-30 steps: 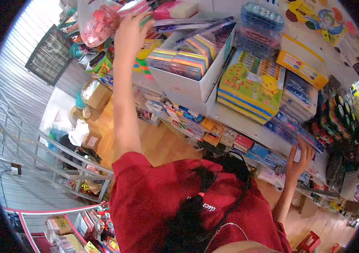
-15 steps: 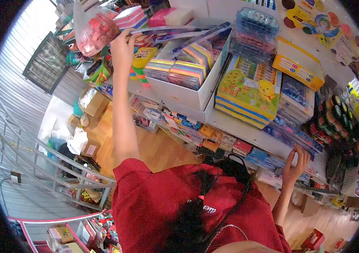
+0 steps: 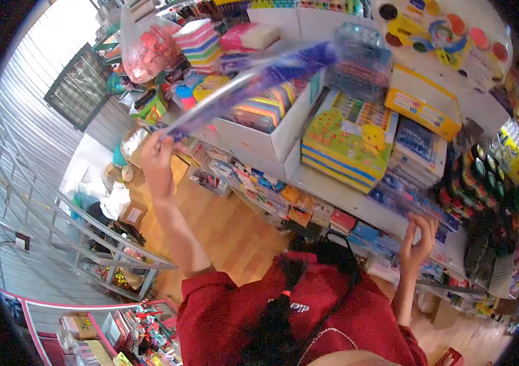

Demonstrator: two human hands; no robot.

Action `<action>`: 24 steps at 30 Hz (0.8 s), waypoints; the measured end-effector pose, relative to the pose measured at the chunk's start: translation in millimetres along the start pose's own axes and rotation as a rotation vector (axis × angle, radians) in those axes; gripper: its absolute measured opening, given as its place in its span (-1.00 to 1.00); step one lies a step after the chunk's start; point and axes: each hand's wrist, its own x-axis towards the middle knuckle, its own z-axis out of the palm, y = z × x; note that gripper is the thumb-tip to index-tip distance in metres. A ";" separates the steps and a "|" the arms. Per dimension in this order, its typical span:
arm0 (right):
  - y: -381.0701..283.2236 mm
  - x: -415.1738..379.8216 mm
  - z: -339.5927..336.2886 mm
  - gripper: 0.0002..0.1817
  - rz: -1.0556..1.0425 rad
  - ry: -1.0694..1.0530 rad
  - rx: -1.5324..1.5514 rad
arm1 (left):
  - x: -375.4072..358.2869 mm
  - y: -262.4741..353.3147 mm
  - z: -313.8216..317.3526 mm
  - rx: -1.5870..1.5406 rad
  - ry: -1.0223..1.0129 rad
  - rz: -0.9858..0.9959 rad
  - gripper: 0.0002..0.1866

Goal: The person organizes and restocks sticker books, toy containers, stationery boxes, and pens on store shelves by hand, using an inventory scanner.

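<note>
My left hand (image 3: 161,160) grips the near end of a long, flat, clear and blue-purple package (image 3: 235,91), blurred by motion. The package slants up to the right over a white box (image 3: 253,140) of colourful striped pads (image 3: 262,110). My right hand (image 3: 419,238) is at the shelf's front edge on the right, its fingers curled, beside blurry blue packets (image 3: 397,194); whether it holds anything is hidden. Between the hands lies a stack of yellow-green boxes with a chick picture (image 3: 348,140).
A yellow open box (image 3: 424,110) stands on books at the right. Clear blue cases (image 3: 360,58) are stacked behind. A plastic bag of pink items (image 3: 150,52) hangs at the upper left. Metal railings (image 3: 89,226) run along the left.
My left hand has moved down and towards me, drawing the package's near end lower over the white box. My right hand has shifted slightly left and down.
</note>
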 end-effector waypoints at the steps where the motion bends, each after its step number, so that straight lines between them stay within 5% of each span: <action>1: -3.0 6.3 -0.4 -0.89 -0.012 -0.009 0.060 | -18.5 7.8 8.4 -0.077 -0.026 -0.025 -0.75; 6: -33.2 18.2 -15.9 -0.86 0.018 -0.023 0.430 | -100.1 51.0 80.2 -0.218 -0.240 -0.011 -0.83; 9: -10.7 -4.3 -41.1 -0.72 -0.417 0.371 0.415 | -139.8 69.8 131.4 0.001 -0.360 0.107 -0.77; 13: -16.8 -8.6 -103.6 -0.69 -0.301 0.070 -0.188 | -172.7 57.2 191.8 -0.022 -0.593 0.200 -0.71; 16: -22.1 1.4 -100.4 -0.70 -0.111 -0.358 -0.339 | -192.3 26.9 230.8 -0.273 -0.645 0.163 -0.67; 24: 35.8 -28.5 -81.9 -0.73 0.042 -0.413 -0.169 | -204.3 12.1 277.4 -0.089 -0.519 0.449 -0.69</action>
